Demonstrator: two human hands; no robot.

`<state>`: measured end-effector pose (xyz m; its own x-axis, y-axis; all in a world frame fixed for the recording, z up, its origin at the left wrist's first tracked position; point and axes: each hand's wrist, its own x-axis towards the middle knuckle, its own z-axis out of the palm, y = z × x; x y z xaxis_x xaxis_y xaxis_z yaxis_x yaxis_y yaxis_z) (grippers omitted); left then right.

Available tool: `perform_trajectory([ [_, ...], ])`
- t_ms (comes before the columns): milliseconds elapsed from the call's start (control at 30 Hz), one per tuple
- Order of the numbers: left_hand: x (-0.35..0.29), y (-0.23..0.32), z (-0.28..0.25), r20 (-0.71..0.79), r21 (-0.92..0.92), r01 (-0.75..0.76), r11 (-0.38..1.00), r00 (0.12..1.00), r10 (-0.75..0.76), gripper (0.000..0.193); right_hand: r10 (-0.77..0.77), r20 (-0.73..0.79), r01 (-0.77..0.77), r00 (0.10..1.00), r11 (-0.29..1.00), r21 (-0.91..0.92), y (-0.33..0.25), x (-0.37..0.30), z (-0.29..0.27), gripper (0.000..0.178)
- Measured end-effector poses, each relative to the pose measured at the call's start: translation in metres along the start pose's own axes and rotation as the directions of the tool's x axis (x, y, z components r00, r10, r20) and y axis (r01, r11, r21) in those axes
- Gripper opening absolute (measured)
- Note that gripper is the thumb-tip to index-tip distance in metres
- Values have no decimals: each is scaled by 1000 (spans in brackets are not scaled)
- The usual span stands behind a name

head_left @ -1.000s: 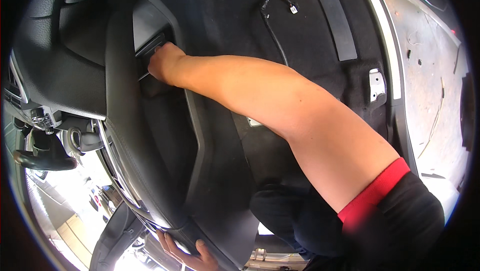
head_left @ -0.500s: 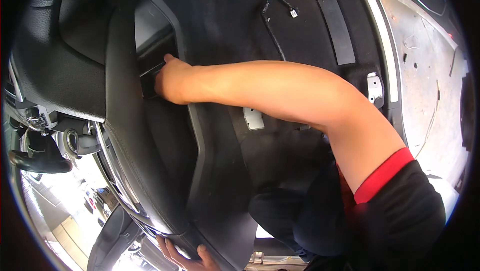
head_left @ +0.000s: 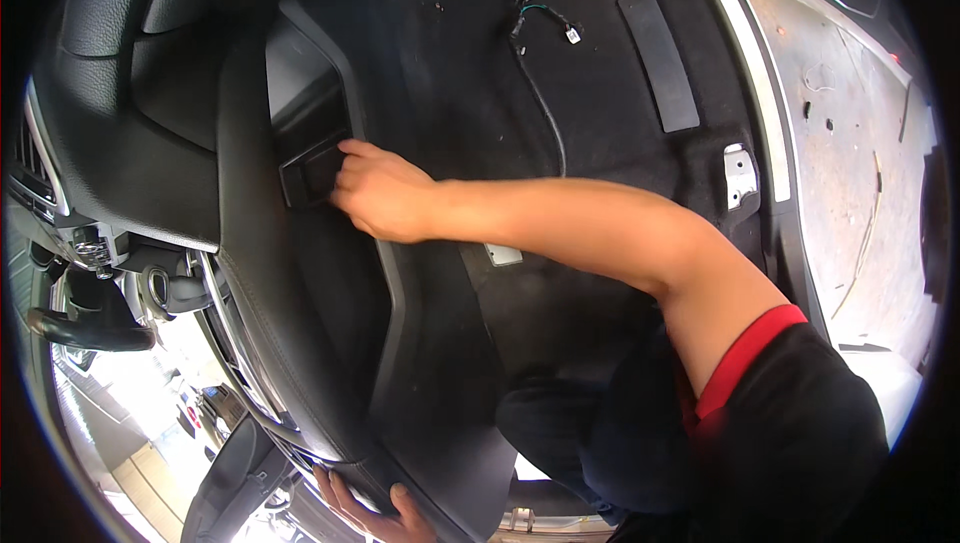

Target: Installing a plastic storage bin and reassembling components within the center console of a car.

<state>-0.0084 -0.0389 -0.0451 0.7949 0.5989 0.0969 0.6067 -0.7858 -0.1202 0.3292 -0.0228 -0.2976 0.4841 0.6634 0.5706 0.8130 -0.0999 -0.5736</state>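
Note:
A black centre console (head_left: pixel 245 273) with a stitched padded edge runs down the left side of the car's interior. My right hand (head_left: pixel 385 193) reaches across to an open recess in its side. Its fingers are curled beside a black rectangular part (head_left: pixel 308 175) in that recess; the fingertips are partly hidden, and I cannot tell what they pinch. At the console's near end, my left hand (head_left: pixel 385 521) grips the corner, thumb on one side and fingers on the other.
A wiring harness (head_left: pixel 540 93) with white and yellow connectors lies on the dark carpet (head_left: pixel 450 73). A flat grey strip (head_left: pixel 660 63) and a metal bracket (head_left: pixel 740 178) are near the door sill (head_left: pixel 755 73). A steering wheel (head_left: pixel 95 333) shows at far left.
My right hand has drawn back from the recess, to the right and nearer to me, baring more of the black rectangular part. My left hand stays on the console's corner.

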Motion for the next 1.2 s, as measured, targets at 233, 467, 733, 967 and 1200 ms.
perform_trajectory([
  [233,-1,-4,0,-43,15,-4,1000,999,4,81,189,314,-106,930,959,-264,-23,32,-26,23],
  [467,0,-16,6,-27,-142,-72,987,997,69,74,-153,334,337,930,716,-611,21,76,17,22],
  [733,-8,-33,-14,-145,-272,-161,949,981,125,59,770,249,-669,588,289,685,-55,-52,-226,20],
  [967,46,3,-10,-127,-968,-154,200,982,138,44,580,352,-417,734,-23,908,-179,-52,-284,22],
  [1200,54,11,29,-18,-905,215,-367,843,538,55,511,442,-422,737,-163,892,-253,-42,-217,28],
])
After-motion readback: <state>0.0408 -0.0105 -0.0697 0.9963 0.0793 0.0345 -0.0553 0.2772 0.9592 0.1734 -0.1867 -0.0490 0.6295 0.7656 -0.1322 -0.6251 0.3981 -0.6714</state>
